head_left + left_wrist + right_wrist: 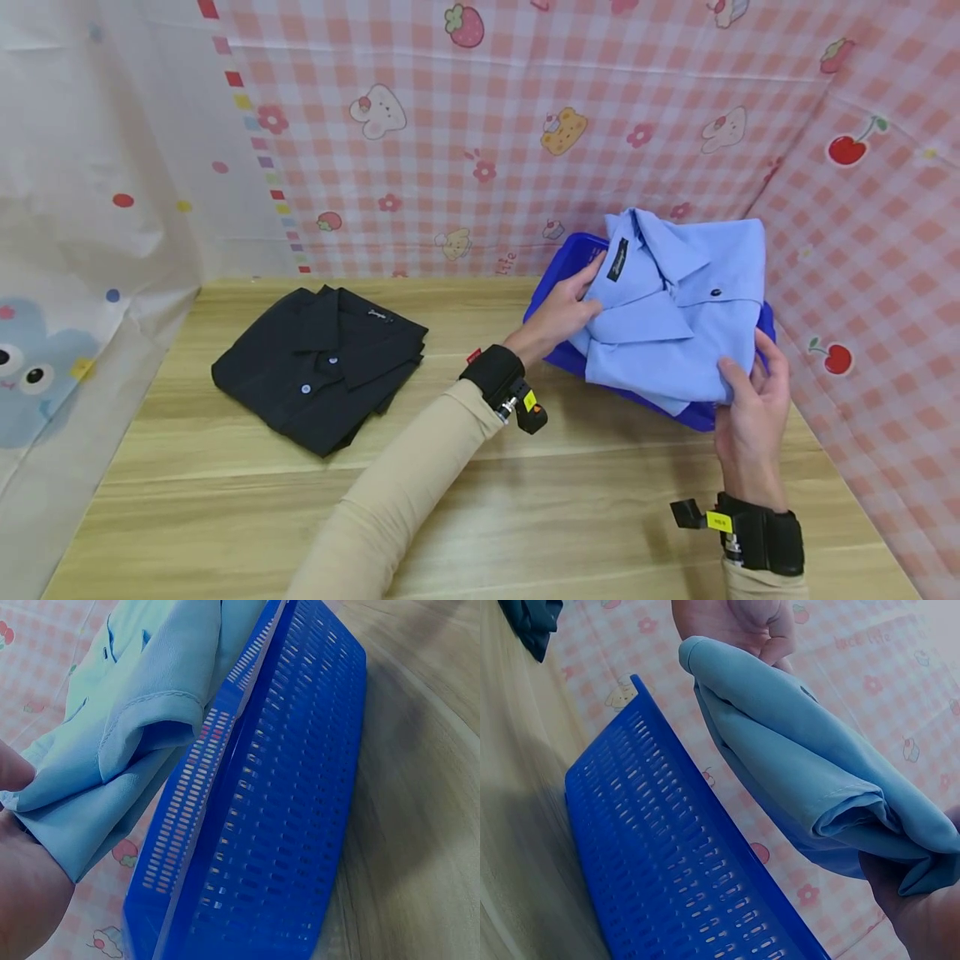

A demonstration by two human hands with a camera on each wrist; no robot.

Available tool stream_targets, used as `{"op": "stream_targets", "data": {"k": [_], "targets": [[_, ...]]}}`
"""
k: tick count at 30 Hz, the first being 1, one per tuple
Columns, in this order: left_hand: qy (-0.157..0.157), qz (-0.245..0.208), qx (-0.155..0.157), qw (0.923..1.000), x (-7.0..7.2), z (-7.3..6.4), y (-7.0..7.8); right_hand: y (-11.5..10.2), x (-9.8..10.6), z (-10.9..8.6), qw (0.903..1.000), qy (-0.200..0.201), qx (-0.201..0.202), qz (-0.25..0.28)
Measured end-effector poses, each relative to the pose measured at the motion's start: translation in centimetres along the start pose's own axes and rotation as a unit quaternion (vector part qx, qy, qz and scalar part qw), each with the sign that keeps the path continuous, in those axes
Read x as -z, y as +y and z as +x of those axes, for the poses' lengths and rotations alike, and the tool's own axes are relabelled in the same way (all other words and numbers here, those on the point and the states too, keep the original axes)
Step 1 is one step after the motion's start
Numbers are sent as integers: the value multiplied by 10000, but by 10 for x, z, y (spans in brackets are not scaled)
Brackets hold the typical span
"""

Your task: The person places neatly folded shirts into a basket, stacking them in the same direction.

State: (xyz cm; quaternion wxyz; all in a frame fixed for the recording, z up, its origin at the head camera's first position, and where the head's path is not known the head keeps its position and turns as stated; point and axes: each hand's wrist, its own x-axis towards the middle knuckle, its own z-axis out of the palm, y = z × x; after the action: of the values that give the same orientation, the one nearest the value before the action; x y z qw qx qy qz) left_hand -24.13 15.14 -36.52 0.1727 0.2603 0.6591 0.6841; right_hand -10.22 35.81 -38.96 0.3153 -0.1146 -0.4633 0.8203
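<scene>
A folded light blue shirt (pixel 675 308) with a dark collar label is held over a blue plastic basket (pixel 558 271). My left hand (pixel 558 312) pinches its left side near the collar, thumb on top. At the shirt's lower right corner, my right hand (pixel 756 408) grips the edge with the thumb above and fingers beneath. In the right wrist view the shirt (pixel 780 742) hangs above the rim of the basket (pixel 667 825), apart from it. Perforated basket walls (pixel 277 795) show in the left wrist view. The basket's inside is hidden by the shirt.
A folded black shirt (pixel 322 367) lies on the wooden table (pixel 480 517) to the left. Behind the table hangs a pink checked cloth (pixel 420 167), and another checked cloth (pixel 885 292) stands close on the right. White cloth (pixel 90 208) covers the left side.
</scene>
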Motion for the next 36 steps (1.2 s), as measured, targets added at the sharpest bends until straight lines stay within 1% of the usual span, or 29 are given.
{"op": "stream_targets", "data": {"k": [4,9,15,22,25,29,32,36], "targets": [[42,44,29,10000,1,2,-1,2,0,2,9999,-101,-10,-41],[60,82,127,9999,2,4,-2,4,1,4,9999,-119,-69,-9],[127,-37,190,9997,1,9,-1,3,1,8,9996,-154,-30,-235],[99,-128,277,9995,-1,17,2,1,-1,14,9997,-56,-45,-227],[67,-137,317,9994,-1,18,2,1,0,16,9997,-72,18,-249],[39,-129,350,9993,-3,21,-1,3,1,17,9998,-102,108,-159],[55,-108,357,9993,-3,24,-3,5,1,18,9998,-121,77,-118],[67,-112,398,9991,-1,26,-4,6,1,19,9997,-167,40,-198]]}}
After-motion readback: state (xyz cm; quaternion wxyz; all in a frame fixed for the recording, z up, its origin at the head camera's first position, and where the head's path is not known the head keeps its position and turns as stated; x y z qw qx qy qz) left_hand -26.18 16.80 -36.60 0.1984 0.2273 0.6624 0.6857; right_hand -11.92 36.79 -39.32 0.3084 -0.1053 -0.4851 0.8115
